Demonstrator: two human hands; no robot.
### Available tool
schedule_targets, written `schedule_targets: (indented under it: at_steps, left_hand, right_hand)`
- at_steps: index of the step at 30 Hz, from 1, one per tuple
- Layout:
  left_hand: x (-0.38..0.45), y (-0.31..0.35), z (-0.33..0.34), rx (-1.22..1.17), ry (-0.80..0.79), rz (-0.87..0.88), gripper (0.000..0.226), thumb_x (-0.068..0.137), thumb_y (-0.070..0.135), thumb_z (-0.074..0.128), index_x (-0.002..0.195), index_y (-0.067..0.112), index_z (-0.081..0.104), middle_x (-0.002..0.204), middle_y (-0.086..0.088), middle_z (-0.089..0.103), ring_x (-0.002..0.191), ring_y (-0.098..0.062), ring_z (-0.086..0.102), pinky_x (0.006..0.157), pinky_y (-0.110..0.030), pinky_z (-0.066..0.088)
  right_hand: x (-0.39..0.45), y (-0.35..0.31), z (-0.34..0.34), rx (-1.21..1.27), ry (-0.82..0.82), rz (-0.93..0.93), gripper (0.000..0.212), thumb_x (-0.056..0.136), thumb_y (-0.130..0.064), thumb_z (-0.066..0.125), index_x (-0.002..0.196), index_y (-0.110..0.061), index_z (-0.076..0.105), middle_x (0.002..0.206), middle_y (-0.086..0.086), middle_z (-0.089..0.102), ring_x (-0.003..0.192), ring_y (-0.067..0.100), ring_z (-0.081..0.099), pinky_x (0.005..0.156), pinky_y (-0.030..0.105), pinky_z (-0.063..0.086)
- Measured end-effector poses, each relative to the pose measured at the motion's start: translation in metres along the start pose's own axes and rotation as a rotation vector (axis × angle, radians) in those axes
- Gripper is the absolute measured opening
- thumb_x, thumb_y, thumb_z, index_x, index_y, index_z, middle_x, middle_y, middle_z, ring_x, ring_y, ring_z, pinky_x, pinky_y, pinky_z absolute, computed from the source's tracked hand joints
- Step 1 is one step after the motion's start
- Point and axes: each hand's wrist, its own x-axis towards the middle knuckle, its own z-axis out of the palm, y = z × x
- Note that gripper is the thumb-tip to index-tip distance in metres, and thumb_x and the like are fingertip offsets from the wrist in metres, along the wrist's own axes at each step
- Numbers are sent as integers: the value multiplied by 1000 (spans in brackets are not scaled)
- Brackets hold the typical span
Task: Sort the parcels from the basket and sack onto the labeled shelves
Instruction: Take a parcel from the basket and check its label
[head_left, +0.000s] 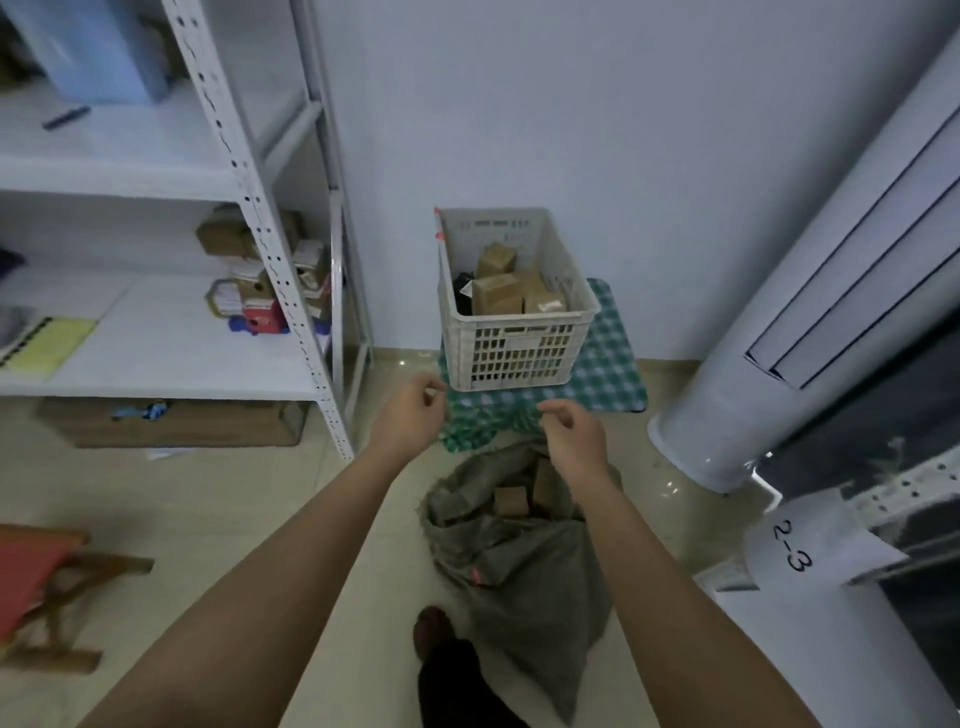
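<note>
Both hands are out in front and hold nothing. The left hand (410, 415) has its fingers loosely curled, and so does the right hand (574, 434); neither one touches a parcel. The white basket (519, 358) sits on a green checked cloth (608, 374) on the floor, straight ahead at about 12 o'clock from the hands, just past the fingertips. Brown boxes (498, 291) fill the inside of it, and something dark lies at its left side. The basket's long side runs away from the person, toward the wall. The grey sack (519, 566) lies on the floor right under the hands, at about 6 o'clock from them, closer to the body. Its mouth is open and points toward the basket, and two small brown boxes (524, 493) show inside. The right hand hangs almost over that open mouth, so I think it is the nearer hand for the sack. The basket lies about the same way from both hands. The white shelves (156, 358) stand off at 9 o'clock, with some boxes already on them. A paper label (795, 545) that reads 2-3 is at about 4 o'clock on another shelf.
</note>
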Motion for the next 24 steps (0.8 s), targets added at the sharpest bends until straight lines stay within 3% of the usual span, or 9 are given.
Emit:
schedule_targets:
  at_steps: [7,11,14,18,21,24]
  left_hand:
    - [106,-2,-35,-29,25,5,19,99,14,43,111,15,58,83,-3,66,74,-19,63,71,-35,52]
    - [163,4,-56,-5,15,3,20,99,13,43,109,13,61,84,-6,67,74,-19,63,69,-35,52]
    - [200,6,-72,-47,27,-5,19,99,12,43,105,14,61,80,-1,65,69,-14,60,61,-29,48]
    - [250,0,-89,-40,-38,0,18,99,12,45,104,14,62,80,0,66,73,-17,62,77,-38,53]
    - [300,-10,-98,-21,-95,-1,17,99,14,45,99,22,60,85,0,66,79,-18,64,82,-41,53]
    - [354,-13,-104,18,-185,15,16,100,15,44,101,23,58,92,-2,66,87,-19,65,86,-40,54]
  right_hand:
    - [109,-47,52,117,60,-18,18,99,-14,49,105,-21,64,98,-10,58,98,11,55,79,22,40]
    - [163,-75,83,146,22,-13,17,99,-16,49,102,-23,64,107,-3,63,101,15,58,85,29,47]
    - [194,-93,101,134,4,3,18,99,-15,50,107,-20,65,105,-3,62,98,13,57,79,25,44]
    - [234,-108,124,99,-7,33,20,99,-15,49,109,-20,65,107,-4,61,96,13,54,68,21,43]
    - [271,-119,139,87,9,65,21,100,-14,48,109,-21,66,108,-5,60,99,13,54,80,25,42]
    - [304,-134,153,119,71,109,23,101,-13,47,114,-18,65,107,-6,57,98,11,52,81,25,42]
